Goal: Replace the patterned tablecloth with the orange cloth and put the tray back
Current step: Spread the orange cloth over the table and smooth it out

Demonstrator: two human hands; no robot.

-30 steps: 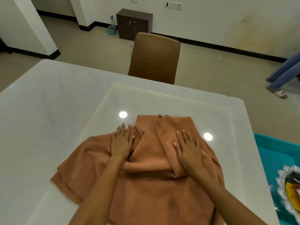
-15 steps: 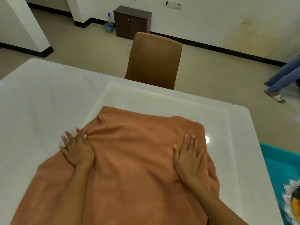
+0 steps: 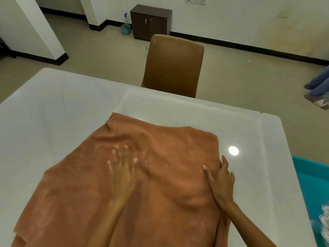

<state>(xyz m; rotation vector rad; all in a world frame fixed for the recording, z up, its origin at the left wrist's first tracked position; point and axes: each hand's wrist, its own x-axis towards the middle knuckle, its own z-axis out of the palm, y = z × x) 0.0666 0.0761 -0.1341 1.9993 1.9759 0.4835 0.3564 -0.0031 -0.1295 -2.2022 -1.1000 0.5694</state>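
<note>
The orange cloth (image 3: 165, 157) lies spread over the near half of the white table (image 3: 67, 111), its far edge short of the table's far side, with a bump near its right side. My left hand (image 3: 122, 168), blurred by motion, lies flat on the cloth's middle with fingers spread. At the cloth's right edge my right hand (image 3: 221, 182) rests on it, thumb on the fabric and fingers along the edge. A silver-rimmed tray (image 3: 324, 221) shows only as a sliver at the right border. No patterned tablecloth is in view.
A brown chair (image 3: 173, 65) stands at the table's far side. A teal surface (image 3: 313, 182) sits to the right of the table and carries the tray. Another person's legs (image 3: 318, 86) stand on the floor at far right. A dark cabinet (image 3: 150, 22) and a spray bottle (image 3: 126, 24) are by the back wall.
The bunched cloth was opened out flat. My left hand went out to the cloth's left edge, then slid back to the middle. My right hand shifted to the right edge.
</note>
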